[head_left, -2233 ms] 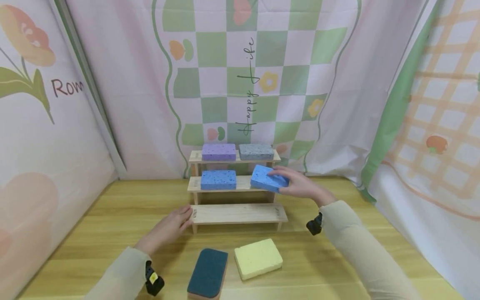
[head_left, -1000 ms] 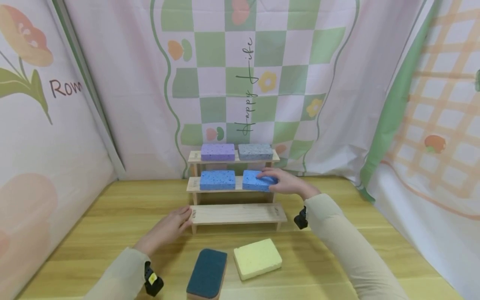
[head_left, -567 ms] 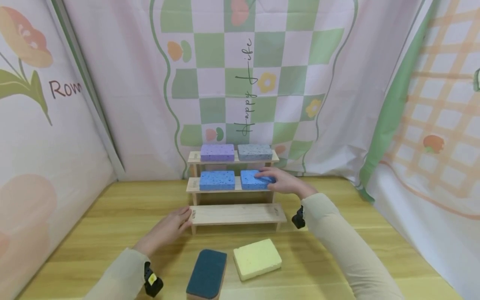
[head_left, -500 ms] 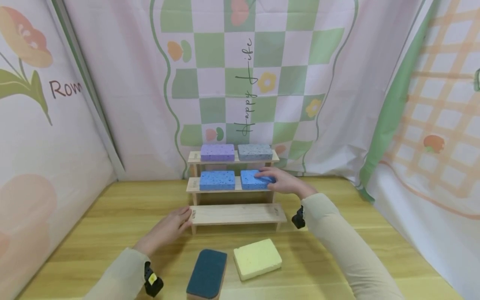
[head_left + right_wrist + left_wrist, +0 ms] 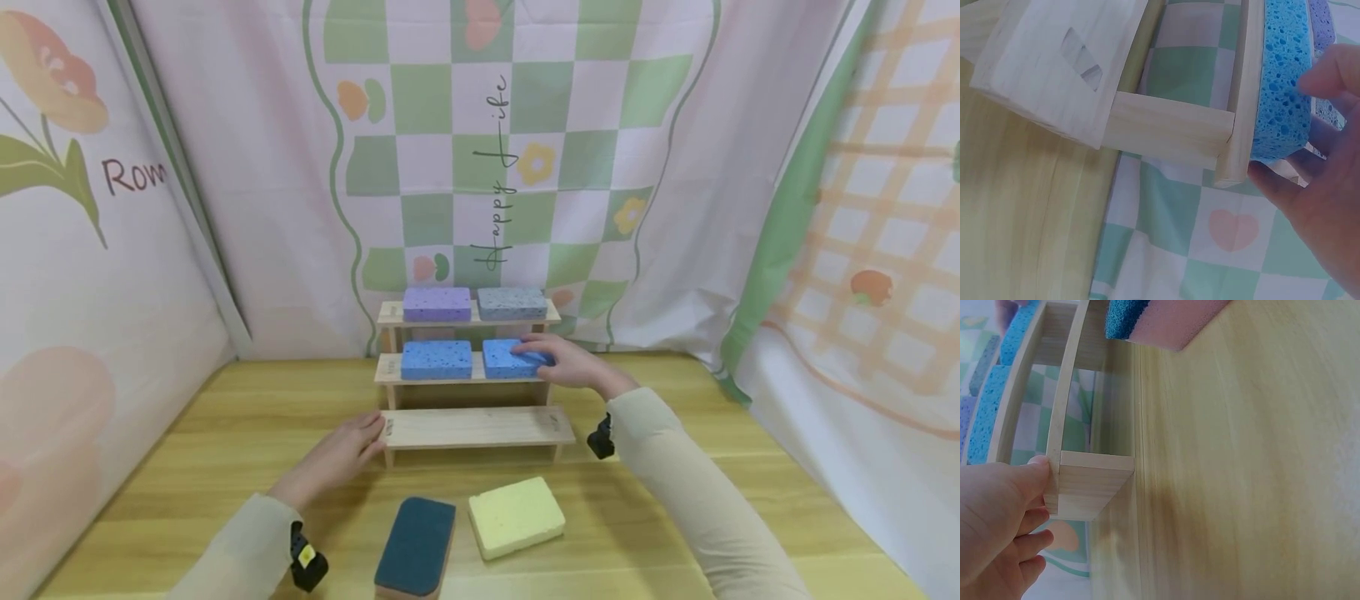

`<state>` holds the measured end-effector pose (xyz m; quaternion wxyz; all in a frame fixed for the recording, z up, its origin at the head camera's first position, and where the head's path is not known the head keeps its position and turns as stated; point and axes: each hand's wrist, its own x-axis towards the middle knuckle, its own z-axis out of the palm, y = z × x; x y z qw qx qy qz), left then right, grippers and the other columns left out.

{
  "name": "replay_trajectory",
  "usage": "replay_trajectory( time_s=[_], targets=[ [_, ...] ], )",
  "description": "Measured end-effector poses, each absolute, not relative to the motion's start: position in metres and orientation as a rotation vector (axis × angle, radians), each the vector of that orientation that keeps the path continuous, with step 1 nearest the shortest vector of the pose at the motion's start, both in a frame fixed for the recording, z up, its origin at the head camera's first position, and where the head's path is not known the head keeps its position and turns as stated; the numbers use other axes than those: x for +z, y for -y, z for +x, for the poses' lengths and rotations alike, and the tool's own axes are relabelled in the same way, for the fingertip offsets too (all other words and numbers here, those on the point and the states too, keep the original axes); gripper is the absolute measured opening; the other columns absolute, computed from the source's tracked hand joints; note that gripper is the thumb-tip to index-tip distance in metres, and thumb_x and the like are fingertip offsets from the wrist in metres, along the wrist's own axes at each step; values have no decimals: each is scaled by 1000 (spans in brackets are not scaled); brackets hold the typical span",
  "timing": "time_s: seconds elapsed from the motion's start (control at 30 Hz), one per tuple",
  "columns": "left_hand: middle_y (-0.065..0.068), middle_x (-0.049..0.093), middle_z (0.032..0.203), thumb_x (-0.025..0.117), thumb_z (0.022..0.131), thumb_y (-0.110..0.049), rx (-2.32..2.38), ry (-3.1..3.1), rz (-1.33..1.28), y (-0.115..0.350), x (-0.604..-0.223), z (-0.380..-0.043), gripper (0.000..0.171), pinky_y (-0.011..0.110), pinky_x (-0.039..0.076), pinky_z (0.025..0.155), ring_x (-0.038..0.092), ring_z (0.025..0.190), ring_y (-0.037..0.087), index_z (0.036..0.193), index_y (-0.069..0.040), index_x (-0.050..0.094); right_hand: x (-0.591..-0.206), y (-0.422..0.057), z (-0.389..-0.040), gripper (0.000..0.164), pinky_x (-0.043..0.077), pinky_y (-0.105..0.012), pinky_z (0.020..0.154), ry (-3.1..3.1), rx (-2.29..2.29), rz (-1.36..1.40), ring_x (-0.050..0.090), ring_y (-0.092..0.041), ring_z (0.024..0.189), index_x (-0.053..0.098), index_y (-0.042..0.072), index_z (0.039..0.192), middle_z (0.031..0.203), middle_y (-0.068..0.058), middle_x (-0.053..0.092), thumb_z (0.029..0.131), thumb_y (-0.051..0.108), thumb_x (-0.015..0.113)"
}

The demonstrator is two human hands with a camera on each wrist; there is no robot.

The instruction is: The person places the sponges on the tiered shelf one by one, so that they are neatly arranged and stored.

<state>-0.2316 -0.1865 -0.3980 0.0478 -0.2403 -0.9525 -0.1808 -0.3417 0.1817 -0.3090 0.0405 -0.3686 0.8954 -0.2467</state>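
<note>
A three-tier wooden rack point(image 5: 480, 427) stands on the table. My left hand point(image 5: 339, 452) pinches the left end of its lowest shelf; in the left wrist view the thumb lies against the board's edge. My right hand point(image 5: 573, 364) holds the right end of a blue sponge point(image 5: 501, 360) that sits on the middle shelf, its fingers partly covering it. In the right wrist view, fingers and thumb curve around this sponge's point(image 5: 1282, 81) end. A second blue sponge point(image 5: 437, 360) lies to its left on the same shelf, a narrow gap between them.
On the top shelf sit a purple sponge point(image 5: 437, 304) and a grey sponge point(image 5: 512, 304). In front of the rack, a dark green-topped scouring sponge point(image 5: 416, 546) and a pale yellow sponge point(image 5: 517, 518) lie on the wooden table point(image 5: 187, 467). Printed curtains point(image 5: 262, 167) close the back and sides.
My right hand has moved left and set the tilted blue sponge flat and straight on the middle shelf beside the other blue one. The left hand has stayed on the rack.
</note>
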Motion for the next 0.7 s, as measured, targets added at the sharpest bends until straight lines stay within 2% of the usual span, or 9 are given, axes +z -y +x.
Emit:
replay_trajectory(
  time_s=[0.23,0.5,0.7],
  targets=[
    [25,35,139,50,97,-18,-550,2905,-725,186,-396,-232,46,49,31,101,36,125,39,133,9,42,-308,-187,-335,50,30,-60,97,-2794,-827,-1222,25,-40,130,47,5,135,143,-20,30,85,3,52],
    [25,34,140,50,97,-19,-546,2915,-723,186,-398,-231,47,49,30,102,35,126,39,134,9,41,-306,-193,-315,46,23,-61,100,-2816,-888,-1283,27,-40,129,48,4,133,142,-18,34,89,12,59],
    [25,34,140,50,97,-18,-566,2919,-717,186,-397,-230,47,49,30,102,34,126,39,134,9,41,-306,-198,-297,47,24,-62,99,-2782,-913,-1357,25,-38,130,49,4,132,141,-17,35,90,22,60]
  ],
)
